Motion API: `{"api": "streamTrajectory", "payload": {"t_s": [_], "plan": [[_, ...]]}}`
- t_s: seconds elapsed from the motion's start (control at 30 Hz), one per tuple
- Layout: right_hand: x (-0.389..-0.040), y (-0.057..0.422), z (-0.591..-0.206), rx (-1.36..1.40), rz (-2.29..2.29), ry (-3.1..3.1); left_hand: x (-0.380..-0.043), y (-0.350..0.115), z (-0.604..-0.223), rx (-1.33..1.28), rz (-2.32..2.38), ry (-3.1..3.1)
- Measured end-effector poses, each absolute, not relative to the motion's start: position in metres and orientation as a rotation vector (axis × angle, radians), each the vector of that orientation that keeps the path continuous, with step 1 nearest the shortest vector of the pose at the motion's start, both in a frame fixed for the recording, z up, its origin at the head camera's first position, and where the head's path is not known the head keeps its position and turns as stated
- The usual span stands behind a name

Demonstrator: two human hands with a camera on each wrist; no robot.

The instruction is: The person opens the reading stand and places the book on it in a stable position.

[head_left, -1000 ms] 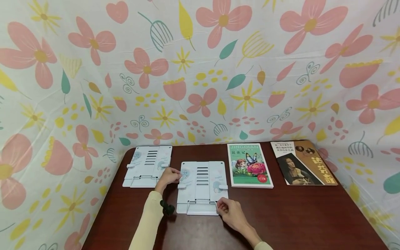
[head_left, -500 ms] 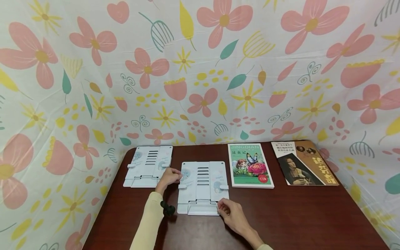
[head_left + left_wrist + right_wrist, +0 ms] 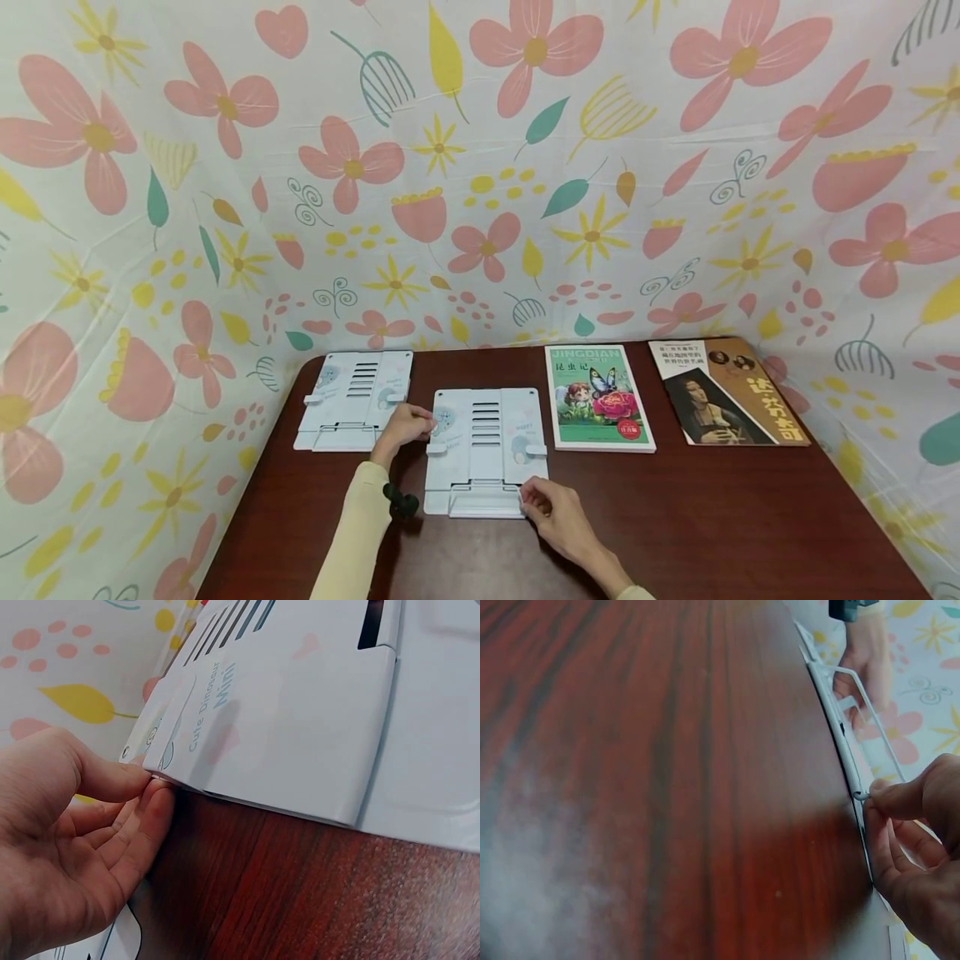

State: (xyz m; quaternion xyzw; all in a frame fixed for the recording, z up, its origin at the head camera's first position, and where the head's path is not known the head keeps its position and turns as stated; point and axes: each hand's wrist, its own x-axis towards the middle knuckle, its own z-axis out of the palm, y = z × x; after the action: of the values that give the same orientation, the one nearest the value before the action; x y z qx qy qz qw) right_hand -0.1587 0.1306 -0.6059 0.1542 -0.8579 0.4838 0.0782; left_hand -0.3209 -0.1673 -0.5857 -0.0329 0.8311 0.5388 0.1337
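The left hand is pinching a slotted white rectangular stand by its left edge, the right hand its near-right corner, apparently steadying it.

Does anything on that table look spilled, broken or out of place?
Nothing stands out. The front white stand, held by the left hand and right hand, and the back white stand look intact; the green book and brown book lie cover up. No spill shows.

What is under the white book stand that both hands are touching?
The brown table shows along the edges of the white book stand; whatever lies directly beneath is covered.
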Motion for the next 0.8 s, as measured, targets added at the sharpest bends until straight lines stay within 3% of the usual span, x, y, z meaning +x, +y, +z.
{"api": "streamTrajectory", "payload": {"t_s": [0.23, 0.43, 0.57, 0.8], "plan": [[-0.180, 0.151, -0.595, 0.577, 1.590, -2.671, -0.321, -0.170, -0.584, -0.132, 1.600, 2.394], [-0.231, 0.170, -0.563, 0.212, 1.433, -2.751, -0.326, -0.161, -0.577, -0.177, 1.636, 2.425], [-0.265, 0.168, -0.562, 0.052, 1.326, -2.815, -0.328, -0.157, -0.576, -0.230, 1.706, 2.404], [-0.288, 0.161, -0.567, -0.082, 1.209, -2.912, -0.327, -0.157, -0.580, -0.252, 1.749, 2.374]]}}
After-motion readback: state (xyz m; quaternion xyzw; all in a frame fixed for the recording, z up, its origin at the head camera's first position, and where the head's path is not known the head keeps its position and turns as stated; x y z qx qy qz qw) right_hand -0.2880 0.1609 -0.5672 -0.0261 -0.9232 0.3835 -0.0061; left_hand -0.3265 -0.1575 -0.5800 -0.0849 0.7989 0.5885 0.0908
